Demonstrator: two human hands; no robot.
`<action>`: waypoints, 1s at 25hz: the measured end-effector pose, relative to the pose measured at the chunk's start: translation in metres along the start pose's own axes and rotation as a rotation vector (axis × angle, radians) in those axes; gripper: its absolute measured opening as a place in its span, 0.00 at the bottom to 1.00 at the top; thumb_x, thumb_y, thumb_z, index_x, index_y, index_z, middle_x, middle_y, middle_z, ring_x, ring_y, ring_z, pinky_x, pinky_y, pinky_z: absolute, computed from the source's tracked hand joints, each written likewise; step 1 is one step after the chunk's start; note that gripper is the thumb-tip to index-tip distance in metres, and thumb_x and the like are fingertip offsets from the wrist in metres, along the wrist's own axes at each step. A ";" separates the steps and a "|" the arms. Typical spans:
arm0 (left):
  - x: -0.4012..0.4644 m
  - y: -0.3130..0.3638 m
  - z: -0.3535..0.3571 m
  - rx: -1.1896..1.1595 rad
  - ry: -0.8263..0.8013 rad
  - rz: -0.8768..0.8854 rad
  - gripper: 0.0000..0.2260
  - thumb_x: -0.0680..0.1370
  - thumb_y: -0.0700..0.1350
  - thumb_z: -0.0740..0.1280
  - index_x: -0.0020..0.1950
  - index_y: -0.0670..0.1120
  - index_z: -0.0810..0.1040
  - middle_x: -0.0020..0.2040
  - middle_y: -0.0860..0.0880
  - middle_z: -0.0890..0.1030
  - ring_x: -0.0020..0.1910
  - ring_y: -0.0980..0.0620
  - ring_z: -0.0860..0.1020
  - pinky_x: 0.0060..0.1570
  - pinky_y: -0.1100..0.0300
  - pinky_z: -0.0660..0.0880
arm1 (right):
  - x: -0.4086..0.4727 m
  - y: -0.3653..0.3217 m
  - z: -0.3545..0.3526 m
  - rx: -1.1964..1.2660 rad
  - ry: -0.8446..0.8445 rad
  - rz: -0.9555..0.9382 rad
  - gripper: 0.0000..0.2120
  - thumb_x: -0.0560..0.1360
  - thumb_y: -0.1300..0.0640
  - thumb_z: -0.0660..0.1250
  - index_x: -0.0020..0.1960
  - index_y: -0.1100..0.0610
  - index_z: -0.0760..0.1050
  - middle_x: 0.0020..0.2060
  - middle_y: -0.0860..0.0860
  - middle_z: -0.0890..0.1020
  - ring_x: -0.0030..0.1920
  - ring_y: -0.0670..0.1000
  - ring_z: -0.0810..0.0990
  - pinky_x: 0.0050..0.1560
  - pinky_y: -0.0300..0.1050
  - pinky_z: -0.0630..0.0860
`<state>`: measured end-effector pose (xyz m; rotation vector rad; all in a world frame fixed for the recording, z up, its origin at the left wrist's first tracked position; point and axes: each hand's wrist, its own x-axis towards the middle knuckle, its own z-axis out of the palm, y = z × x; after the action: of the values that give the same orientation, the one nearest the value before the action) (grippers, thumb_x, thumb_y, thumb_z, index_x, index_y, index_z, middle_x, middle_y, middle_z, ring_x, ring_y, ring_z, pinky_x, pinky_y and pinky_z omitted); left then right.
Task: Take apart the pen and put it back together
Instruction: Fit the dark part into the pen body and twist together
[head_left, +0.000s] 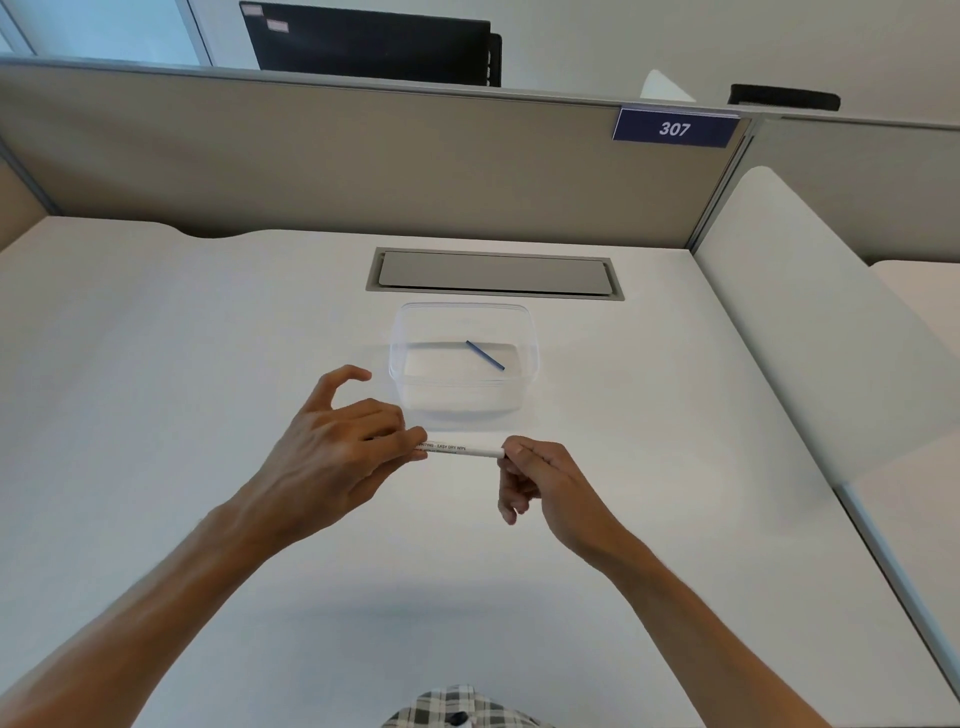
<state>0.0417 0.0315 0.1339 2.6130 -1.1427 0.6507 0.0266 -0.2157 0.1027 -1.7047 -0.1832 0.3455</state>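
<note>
Above the near middle of the desk: a white pen barrel (460, 450) is held level between two hands, running left to right, clear of the desk surface.
Pen barrel: a slim white tube with small dark print along its side; both ends are hidden by fingers, so any cap or tip cannot be made out.
Left hand (332, 452): closed on the barrel's left end, pinching it between thumb and the nearer fingers; the index finger is lifted and curled away toward the far side.
Right hand (540, 480): closed on the barrel's right end, fingertips bunched around it, the remaining fingers curled under the palm.
Blue refill (485, 355): a thin blue rod lying loose on the floor of a clear container, angled from far left to near right, apart from the barrel.
Container (532, 358): a clear, lidless plastic tub with rounded corners, standing on the desk just beyond the hands, its near wall close to the barrel.
Desk (156, 364): plain white, with both bare forearms reaching in from the near edge.
Cable hatch (493, 274): a grey rectangular flap set in the desk just beyond the container.
Partition (337, 166): a beige panel along the far edge of the desk, carrying a dark blue sign (674, 129) reading 307 at its upper right.
Monitor (369, 47): a dark screen back showing above the partition.
Checked cloth (462, 709): a patch of plaid at the bottom edge, nearest the camera.
</note>
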 end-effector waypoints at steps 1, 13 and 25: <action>0.001 0.000 0.000 0.022 0.002 0.019 0.08 0.80 0.46 0.65 0.49 0.45 0.83 0.37 0.51 0.81 0.39 0.49 0.82 0.63 0.47 0.65 | 0.001 -0.001 -0.001 0.047 -0.012 0.049 0.18 0.83 0.59 0.53 0.35 0.56 0.65 0.23 0.47 0.69 0.25 0.50 0.72 0.36 0.46 0.66; -0.004 -0.001 0.004 -0.591 -0.070 -0.388 0.12 0.76 0.55 0.66 0.50 0.50 0.85 0.31 0.66 0.77 0.32 0.62 0.73 0.65 0.55 0.64 | -0.005 0.006 0.000 -0.678 0.267 -0.443 0.08 0.82 0.49 0.53 0.47 0.48 0.68 0.34 0.45 0.75 0.33 0.49 0.74 0.35 0.47 0.73; -0.001 0.006 -0.006 -0.485 0.002 -0.290 0.09 0.77 0.51 0.69 0.47 0.48 0.85 0.37 0.61 0.81 0.34 0.57 0.77 0.62 0.49 0.68 | -0.005 -0.006 0.002 -0.078 0.062 -0.147 0.18 0.81 0.53 0.57 0.36 0.61 0.61 0.28 0.52 0.63 0.31 0.52 0.59 0.31 0.41 0.58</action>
<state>0.0348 0.0308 0.1387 2.2873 -0.7739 0.2716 0.0213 -0.2149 0.1090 -1.7650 -0.2775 0.1785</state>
